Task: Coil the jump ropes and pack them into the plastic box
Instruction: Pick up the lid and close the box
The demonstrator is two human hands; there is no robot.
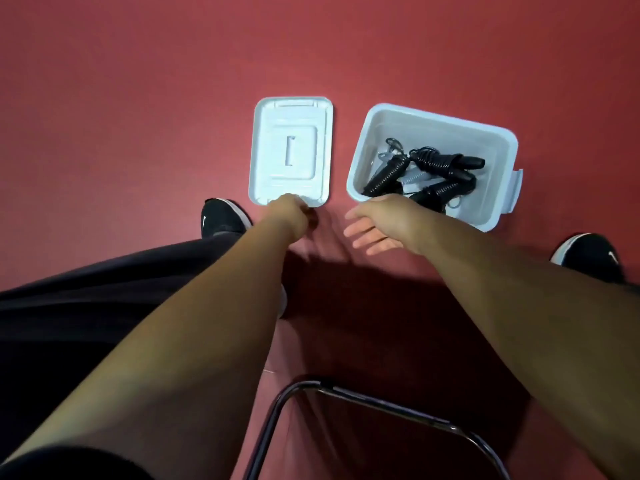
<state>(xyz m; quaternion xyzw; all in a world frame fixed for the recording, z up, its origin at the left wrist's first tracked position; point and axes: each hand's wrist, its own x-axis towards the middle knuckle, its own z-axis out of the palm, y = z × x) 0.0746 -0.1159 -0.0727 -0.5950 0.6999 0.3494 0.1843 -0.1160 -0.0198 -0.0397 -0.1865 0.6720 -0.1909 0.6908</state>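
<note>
A white plastic box (381, 123) stands open on the red floor at the right. Black jump ropes (429, 174), coiled around their handles, lie inside it. The box's white lid (291, 150) lies flat on the floor to its left. My left hand (289, 213) is closed on the lid's near edge. My right hand (375, 225) hovers between lid and box, just in front of the box's near corner, fingers spread and holding nothing.
My two black shoes (221, 218) (592, 252) rest on the red floor either side of the items. A dark metal chair frame (346, 393) curves across the bottom of the view, below my arms.
</note>
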